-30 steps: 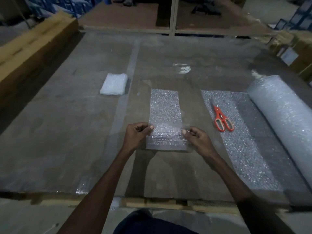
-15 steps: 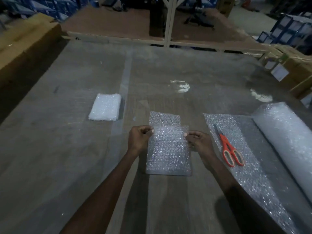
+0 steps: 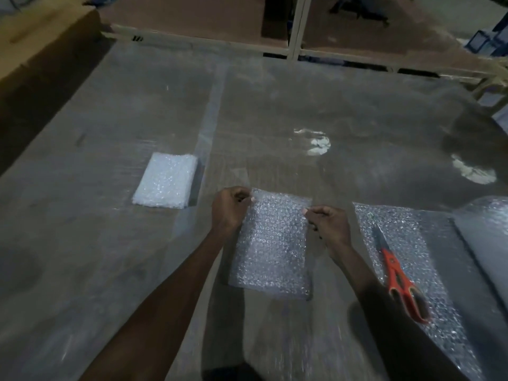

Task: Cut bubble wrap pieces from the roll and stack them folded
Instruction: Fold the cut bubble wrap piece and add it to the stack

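Bubble wrap piece (image 3: 270, 248) lay flat, folded double, clear and bubbly, rectangular, at near centre of table (image 3: 302, 105). Left hand (image 3: 229, 209) pinched its far left corner; right hand (image 3: 328, 224) pinched far right corner. Stack of folded pieces (image 3: 166, 180) sat far left. Orange scissors (image 3: 398, 276) lay on unrolled sheet (image 3: 406, 243), right; roll (image 3: 486, 229) beyond.

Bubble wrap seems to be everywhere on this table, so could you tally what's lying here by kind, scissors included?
Folded bubble wrap piece, pinched by the left hand and right hand: 1
Stack of folded pieces: 1
Bubble wrap roll with its unrolled sheet: 1
Orange scissors: 1
Total: 4
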Motion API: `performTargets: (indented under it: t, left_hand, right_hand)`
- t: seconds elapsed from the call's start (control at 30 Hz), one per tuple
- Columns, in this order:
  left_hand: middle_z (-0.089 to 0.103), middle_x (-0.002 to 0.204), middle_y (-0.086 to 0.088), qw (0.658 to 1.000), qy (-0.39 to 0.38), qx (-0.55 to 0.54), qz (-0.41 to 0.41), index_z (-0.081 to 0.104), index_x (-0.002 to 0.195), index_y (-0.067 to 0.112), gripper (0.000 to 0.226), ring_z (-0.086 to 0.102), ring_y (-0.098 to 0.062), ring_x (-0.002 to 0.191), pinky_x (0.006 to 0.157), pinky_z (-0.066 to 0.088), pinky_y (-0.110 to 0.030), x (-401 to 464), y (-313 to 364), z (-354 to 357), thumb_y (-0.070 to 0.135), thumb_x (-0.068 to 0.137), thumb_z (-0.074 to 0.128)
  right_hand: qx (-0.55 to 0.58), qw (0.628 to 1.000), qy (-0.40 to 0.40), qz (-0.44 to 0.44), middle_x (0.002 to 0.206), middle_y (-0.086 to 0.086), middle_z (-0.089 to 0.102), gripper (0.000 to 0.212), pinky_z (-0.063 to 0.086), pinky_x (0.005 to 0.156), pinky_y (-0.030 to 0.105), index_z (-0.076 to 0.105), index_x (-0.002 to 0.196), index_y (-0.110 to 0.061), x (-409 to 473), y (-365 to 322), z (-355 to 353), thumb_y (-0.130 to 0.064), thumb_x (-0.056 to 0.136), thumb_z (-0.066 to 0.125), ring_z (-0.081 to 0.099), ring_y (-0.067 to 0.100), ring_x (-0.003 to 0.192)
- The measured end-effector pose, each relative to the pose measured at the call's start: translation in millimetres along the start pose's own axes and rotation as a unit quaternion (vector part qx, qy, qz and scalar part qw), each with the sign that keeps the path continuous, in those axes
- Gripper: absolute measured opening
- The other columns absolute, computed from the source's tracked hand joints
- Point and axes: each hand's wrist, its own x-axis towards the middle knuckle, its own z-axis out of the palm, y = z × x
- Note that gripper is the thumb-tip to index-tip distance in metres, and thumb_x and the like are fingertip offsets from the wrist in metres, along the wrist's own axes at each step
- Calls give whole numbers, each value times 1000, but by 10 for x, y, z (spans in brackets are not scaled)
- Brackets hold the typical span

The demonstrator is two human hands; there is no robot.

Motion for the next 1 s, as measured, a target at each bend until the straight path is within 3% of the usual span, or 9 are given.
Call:
performTargets:
  t: [0.17,0.23,0.3,0.43,0.53,0.67,0.83,1.0]
  left_hand:
    - [74,92,2,997,36,39,49,75,97,15,12,69,-14,83,79,58,-35,17,-66,57,14,85,77]
    - [72,104,-4,990,56,75,108,74,107,11,18,68,-18,91,82,56,-30,-94,-59,28,13,88,74]
    - [71,109,-7,975,45,119,181,73,110,10,20,66,-22,97,85,54,-33,-285,-66,-1,10,90,69]
    - [70,117,-8,945,-25,189,266,72,111,10,25,61,-28,113,101,47,-45,-768,-183,34,5,89,65]
    - [63,135,-7,925,-66,270,259,69,121,12,37,48,-32,135,114,27,-57,-1008,-277,76,5,86,60]
    - [53,147,-3,891,-85,368,250,60,136,14,44,38,-31,142,112,26,-63,-1138,-379,38,31,101,38]
    - [25,164,2,877,-150,396,228,31,156,19,55,10,-27,154,119,0,-58,-1184,-354,-115,42,107,20]
    - [7,168,9,860,-194,413,228,14,160,26,60,-8,-19,154,119,-7,-60,-1118,-414,-307,51,105,12]
  right_hand:
    - [-64,997,29,-26,79,-17,75,16,61,82,47,73,87,-45,65,57,-18,-53,75,80,72,12,81]
    - [-122,988,74,-59,87,-21,72,22,59,86,44,69,93,-41,-85,10,-48,-57,79,68,71,12,87]
    - [-155,979,84,-106,102,-16,73,40,57,87,40,69,111,-35,-343,-38,-22,-60,83,56,70,11,92]
    - [-251,940,23,-230,131,-6,67,35,53,95,35,65,131,-24,-870,13,217,-36,99,60,65,14,112]
    - [-308,910,5,-277,138,5,64,39,48,106,42,65,133,-13,-1080,214,437,-28,100,50,60,25,124]
    - [-383,870,-12,-309,154,13,49,53,32,119,52,52,146,-5,-1156,458,557,-31,105,33,45,29,143]
    - [-460,835,-74,-294,169,7,20,65,13,124,53,24,161,-11,-1144,538,409,-47,107,23,19,24,156]
    - [-474,828,-92,-283,172,-1,2,69,-1,125,49,8,164,-18,-1124,656,130,-55,107,24,0,16,158]
